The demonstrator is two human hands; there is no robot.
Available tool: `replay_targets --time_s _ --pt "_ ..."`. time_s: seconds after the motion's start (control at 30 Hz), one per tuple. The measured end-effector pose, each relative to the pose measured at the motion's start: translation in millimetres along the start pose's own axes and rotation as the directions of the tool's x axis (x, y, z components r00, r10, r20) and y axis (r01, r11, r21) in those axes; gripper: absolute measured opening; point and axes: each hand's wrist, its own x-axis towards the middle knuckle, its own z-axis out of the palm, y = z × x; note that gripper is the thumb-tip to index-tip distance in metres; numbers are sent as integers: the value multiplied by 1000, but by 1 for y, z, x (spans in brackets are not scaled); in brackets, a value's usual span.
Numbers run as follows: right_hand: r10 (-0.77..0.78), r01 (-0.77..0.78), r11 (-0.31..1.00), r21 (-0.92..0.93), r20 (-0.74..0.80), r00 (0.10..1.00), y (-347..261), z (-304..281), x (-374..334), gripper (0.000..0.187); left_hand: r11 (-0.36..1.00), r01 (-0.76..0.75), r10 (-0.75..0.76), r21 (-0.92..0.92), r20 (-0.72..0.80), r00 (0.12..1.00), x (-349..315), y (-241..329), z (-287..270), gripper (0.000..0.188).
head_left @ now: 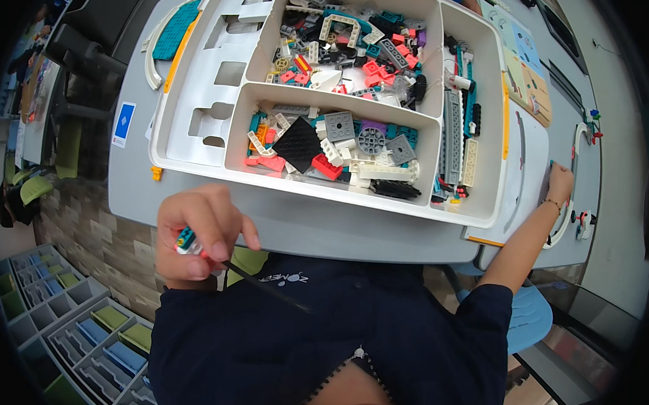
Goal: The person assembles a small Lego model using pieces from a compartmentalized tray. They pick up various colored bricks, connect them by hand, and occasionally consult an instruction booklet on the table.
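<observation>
My left hand is raised in front of the table's near edge, its fingers pinching a small assembly of toy building bricks in teal, white and red. A thin black rod sticks out from beside those fingers toward my chest. Far to the right, my right hand rests by the tabletop with its fingers curled in; a speck of teal shows at the fingertips, too small to name. Between the hands stands a large white sorting tray, full of loose bricks, plates, beams and wheels in its compartments.
An open instruction booklet lies beyond the tray's right side. A curved white track piece is beside my right forearm. Teal plates lie at the table's far left. A blue chair and a divided organizer stand below table height.
</observation>
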Motion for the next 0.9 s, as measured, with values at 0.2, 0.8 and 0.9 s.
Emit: replay_targets --time_s 0.2,0.8,0.9 --pt "-211 296 893 341 -265 941 -54 -46 -24 27 993 -77 100 -91 278 955 4 21 -34 16" --pt "-850 807 -77 586 385 -360 -287 -123 -258 6 971 51 2 -236 220 975 9 0 -63 13" --pt "-825 810 -57 583 430 -367 -291 -116 -261 8 962 73 -1 -264 260 965 11 0 -68 14"
